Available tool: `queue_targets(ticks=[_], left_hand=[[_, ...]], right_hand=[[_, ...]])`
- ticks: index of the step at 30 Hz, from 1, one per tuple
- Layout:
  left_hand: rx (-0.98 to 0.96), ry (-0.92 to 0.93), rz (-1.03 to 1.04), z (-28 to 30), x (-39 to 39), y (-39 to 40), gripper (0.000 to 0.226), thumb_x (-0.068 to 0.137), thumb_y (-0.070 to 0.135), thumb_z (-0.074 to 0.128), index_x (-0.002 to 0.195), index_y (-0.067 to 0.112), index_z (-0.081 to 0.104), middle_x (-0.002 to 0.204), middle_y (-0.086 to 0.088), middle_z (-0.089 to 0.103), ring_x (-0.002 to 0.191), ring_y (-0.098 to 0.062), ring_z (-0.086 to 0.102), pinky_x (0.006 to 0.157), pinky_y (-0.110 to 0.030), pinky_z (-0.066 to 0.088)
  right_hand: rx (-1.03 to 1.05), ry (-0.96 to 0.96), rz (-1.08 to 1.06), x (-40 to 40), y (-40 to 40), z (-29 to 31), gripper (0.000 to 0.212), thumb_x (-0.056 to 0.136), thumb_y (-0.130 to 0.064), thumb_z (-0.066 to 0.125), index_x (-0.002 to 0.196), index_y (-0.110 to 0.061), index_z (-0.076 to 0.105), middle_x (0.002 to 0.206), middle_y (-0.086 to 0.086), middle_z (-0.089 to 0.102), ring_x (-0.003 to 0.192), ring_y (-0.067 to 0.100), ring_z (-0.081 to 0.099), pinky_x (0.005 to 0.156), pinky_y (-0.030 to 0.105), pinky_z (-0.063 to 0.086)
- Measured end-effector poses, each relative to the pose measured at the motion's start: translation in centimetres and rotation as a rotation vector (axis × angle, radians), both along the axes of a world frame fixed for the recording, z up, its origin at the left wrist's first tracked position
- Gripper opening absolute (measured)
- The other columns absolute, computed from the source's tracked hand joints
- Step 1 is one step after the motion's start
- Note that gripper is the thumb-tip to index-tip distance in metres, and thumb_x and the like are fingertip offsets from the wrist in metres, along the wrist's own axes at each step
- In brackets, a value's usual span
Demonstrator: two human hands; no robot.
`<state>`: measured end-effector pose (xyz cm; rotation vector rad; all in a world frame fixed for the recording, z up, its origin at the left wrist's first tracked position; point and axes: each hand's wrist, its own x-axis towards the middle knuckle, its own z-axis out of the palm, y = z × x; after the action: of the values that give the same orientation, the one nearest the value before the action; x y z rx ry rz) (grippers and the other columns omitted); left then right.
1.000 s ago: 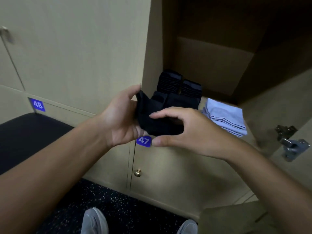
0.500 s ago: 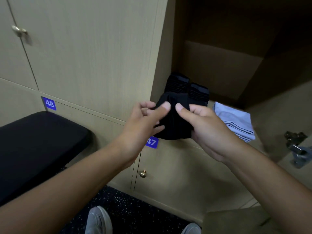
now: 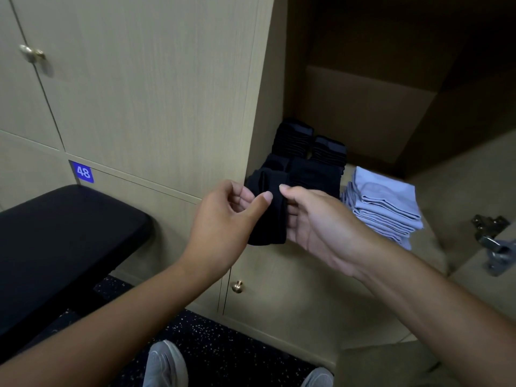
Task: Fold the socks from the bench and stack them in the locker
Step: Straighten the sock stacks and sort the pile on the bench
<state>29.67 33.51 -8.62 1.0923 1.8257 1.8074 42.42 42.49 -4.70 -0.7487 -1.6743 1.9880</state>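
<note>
Head view, in front of an open locker [image 3: 363, 113]. Both hands held one folded black sock [image 3: 269, 213] upright, just before the locker's front edge and above the closed lower doors. The left hand [image 3: 223, 219] pinched the sock's left side, its thumb pressed on the near face and its fingers curled behind. The right hand [image 3: 315, 219] gripped the right side, thumb on the near face at the top and fingers wrapped round the back. The two thumb tips lay close together near the sock's upper edge.

Inside the locker, on its floor at the left, stood stacked black socks [image 3: 307, 155] in several short piles, touching one another; the held sock overlapped the nearest pile in the picture, and whether they touched could not be told. To their right, apart from them, lay a pile of folded light blue cloths [image 3: 385, 205]. A metal hinge [image 3: 494, 241] showed on the open door at the right edge.

At the left stood the black padded table [image 3: 64, 233], beneath a blue label reading 48 [image 3: 83, 172]. Round brass knobs [image 3: 237, 286] marked the closed doors. Two grey shoes [image 3: 164, 364] stood on the dark speckled floor [image 3: 223, 350].
</note>
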Motion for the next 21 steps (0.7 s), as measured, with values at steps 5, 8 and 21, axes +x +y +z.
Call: queue_targets(ticks=[5,8,21], left_hand=[[-0.084,0.22,0.087,-0.2,0.2,-0.4,0.02,0.093,0.037,0.066,0.083,0.02,0.063,0.072,0.007,0.065,0.073,-0.006,0.062,0.068,-0.027,0.051],[-0.123,0.289,0.09,-0.3,0.1,-0.4,0.019,0.095,0.032,0.065,0.081,0.019,0.062,0.072,0.008,0.065,0.072,-0.007,0.062,0.068,-0.032,0.051],[-0.213,0.041,-0.05,-0.8,-2.3,-0.7,0.024,0.099,0.026,0.063,0.079,0.016,0.056,0.076,-0.004,0.058,0.071,-0.015,0.056,0.067,-0.032,0.051]], right_hand=[[0.029,-0.055,0.026,-0.3,0.0,-0.7,0.033,0.108,-0.021,0.044,0.121,0.0,0.065,0.117,0.018,0.073,0.112,0.027,0.07,0.103,0.043,0.053],[0.067,-0.099,0.029,-0.2,0.1,-0.7,0.031,0.108,-0.022,0.044,0.118,-0.005,0.068,0.113,0.013,0.075,0.107,0.024,0.072,0.099,0.039,0.056],[0.325,-0.345,-0.135,0.7,1.6,-0.7,0.023,0.1,-0.015,0.059,0.096,-0.003,0.079,0.099,0.016,0.077,0.103,0.04,0.07,0.08,0.037,0.063]])
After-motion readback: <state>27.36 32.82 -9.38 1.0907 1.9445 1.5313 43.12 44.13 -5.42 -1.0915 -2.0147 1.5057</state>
